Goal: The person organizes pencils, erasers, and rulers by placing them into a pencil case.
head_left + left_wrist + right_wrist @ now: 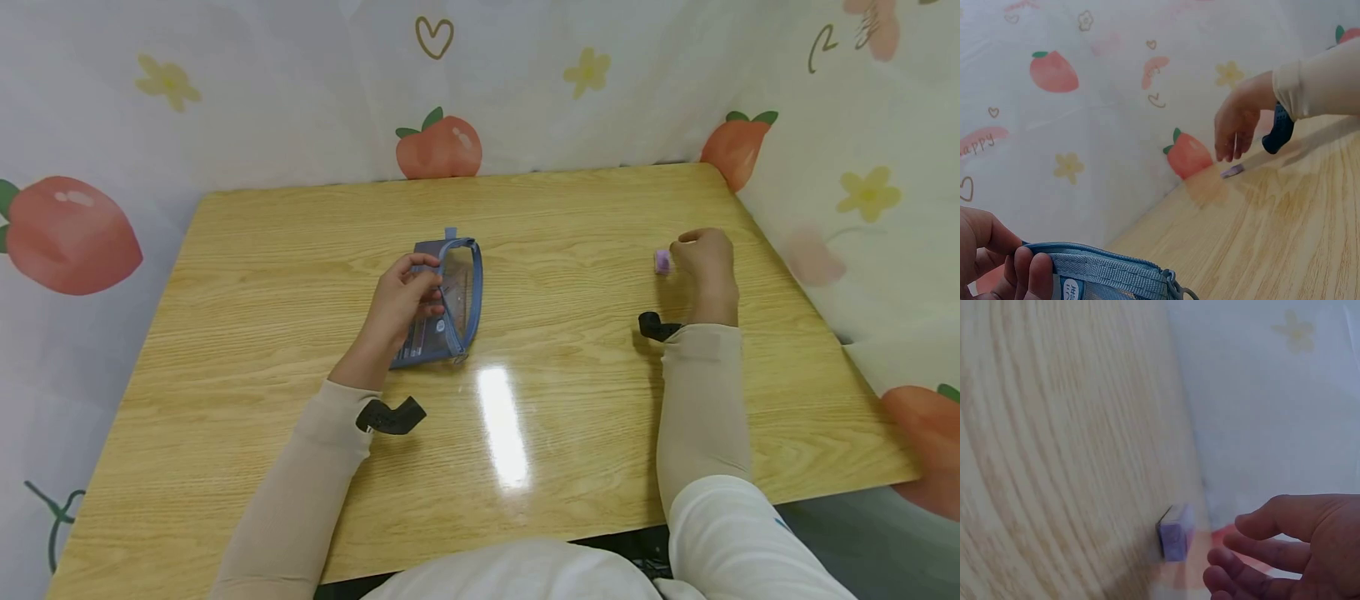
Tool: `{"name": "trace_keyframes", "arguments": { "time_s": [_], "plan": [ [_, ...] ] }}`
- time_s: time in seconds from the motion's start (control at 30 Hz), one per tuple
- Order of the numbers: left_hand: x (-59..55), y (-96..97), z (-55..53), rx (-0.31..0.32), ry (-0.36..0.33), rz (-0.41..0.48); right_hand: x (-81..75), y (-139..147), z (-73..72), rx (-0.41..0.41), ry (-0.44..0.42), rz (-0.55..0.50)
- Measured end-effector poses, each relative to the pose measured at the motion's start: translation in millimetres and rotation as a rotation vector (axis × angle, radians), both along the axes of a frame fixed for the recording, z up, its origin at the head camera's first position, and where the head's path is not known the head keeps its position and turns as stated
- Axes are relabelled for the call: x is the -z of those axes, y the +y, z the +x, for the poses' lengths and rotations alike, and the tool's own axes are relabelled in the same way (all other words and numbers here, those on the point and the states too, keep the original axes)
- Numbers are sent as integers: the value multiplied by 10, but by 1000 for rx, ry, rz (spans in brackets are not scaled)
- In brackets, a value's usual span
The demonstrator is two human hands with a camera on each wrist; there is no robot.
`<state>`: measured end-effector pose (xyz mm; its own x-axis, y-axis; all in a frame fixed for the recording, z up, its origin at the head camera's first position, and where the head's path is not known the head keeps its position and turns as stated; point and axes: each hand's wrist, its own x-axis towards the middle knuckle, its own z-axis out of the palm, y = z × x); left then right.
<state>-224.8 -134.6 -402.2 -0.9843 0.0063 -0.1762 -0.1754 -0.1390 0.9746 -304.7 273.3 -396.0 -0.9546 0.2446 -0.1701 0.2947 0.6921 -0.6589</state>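
Note:
My left hand pinches the rim of a blue zip pouch with a clear panel, and the pouch's zipped mouth gapes towards the right. In the left wrist view, thumb and fingers grip the pouch's woven edge near the zip. On the right side of the table lies a small purple block, possibly an eraser. Just beside it hovers my right hand, its fingers loosely bent. The right wrist view shows a gap between those fingertips and the purple block, with nothing held.
The wood-grain table runs back to a white curtain printed with peaches and flowers. A second stretch of curtain borders the table's right edge, close to my right hand. Each wrist carries a black strap mount.

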Motion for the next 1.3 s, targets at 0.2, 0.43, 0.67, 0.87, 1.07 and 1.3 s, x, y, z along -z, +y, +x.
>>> {"name": "trace_keyframes", "arguments": {
  "time_s": [0.2, 0.43, 0.67, 0.87, 1.07, 1.3],
  "plan": [
    [-1, -6, -1, 7, 1, -15, 68, -26, -35, -38, -40, 44],
    [4, -7, -7, 2, 3, -5, 129, -81, -33, -20, -14, 8],
    [-11, -5, -2, 9, 5, -6, 163, -140, -50, -16, 34, -13],
    [12, -14, -14, 12, 0, -11, 156, -159, -51, -18, 16, -38],
    [24, -11, -20, 8, 3, -10, 114, -150, -45, -57, -18, -102],
    [-2, -15, 0, 22, 8, -3, 74, -175, -86, -125, -127, -285]
  ]
}}
